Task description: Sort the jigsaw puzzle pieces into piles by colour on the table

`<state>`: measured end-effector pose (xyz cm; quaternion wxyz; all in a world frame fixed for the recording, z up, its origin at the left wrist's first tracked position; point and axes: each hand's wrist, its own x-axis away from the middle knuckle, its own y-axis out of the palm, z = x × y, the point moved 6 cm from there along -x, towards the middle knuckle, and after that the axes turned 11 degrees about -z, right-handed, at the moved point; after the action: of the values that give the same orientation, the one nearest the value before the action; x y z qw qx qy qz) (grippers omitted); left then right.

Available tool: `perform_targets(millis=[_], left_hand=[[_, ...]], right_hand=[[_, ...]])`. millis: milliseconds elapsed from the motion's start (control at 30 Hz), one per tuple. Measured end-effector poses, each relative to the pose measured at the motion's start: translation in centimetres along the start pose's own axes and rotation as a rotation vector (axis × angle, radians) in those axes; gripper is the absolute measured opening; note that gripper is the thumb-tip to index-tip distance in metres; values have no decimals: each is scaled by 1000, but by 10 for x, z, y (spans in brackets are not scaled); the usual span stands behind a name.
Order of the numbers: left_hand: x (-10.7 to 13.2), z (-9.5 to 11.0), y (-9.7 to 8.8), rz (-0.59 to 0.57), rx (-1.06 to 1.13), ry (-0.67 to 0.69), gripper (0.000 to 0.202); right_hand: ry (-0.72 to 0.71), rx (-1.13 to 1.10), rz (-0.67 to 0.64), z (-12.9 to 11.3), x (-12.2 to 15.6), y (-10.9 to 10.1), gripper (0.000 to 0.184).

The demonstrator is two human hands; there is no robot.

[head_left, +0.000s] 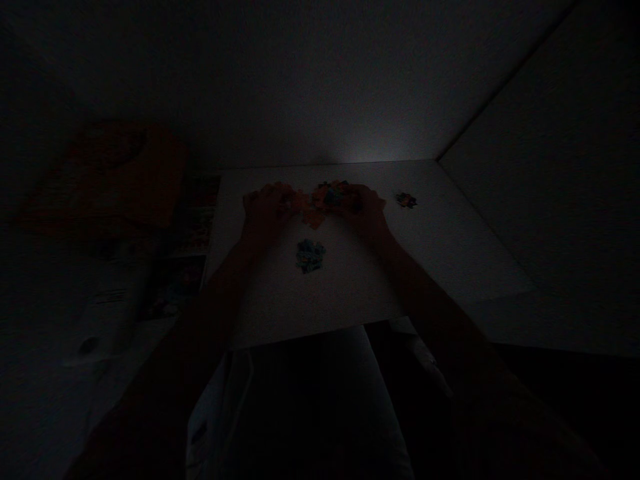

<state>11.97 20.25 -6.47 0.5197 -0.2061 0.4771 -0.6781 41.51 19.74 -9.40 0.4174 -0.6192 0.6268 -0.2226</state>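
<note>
On the far side of a white table (pixel 270 300), the left hand (pixel 265 203) and right hand (pixel 367 203), apart, curl over orange pieces (pixel 313 219), seemingly mixed, not yet separated; too dark to tell their grip. Blue pieces (pixel 311 256), nearer, and dark pieces (pixel 406 200), right, already lie grouped.

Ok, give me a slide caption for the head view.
In dim light, left hand and right hand at small orange pieces, a bluish pile nearer the wearer.
</note>
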Motion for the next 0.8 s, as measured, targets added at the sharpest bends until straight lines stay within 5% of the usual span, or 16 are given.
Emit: perform_targets(millis=[100,267,367,600,800], left_hand=[[1,-3,-10,113,35,-46,39],[3,-9,-19,316,187,-10,43],[2,-15,-19,385,350,-29,41],[-7,-24,5,236,856,-209,53],[-6,-13,5,159,861,-205,56]], right_hand=[[-123,-61,-14,-10,3,-3,71],[-351,-252,-305,-31,15,12,91],[-368,-245,-361,-33,17,18,93],[-258,-94,-227,-28,9,13,67],[-341,-224,-212,-38,10,6,56]])
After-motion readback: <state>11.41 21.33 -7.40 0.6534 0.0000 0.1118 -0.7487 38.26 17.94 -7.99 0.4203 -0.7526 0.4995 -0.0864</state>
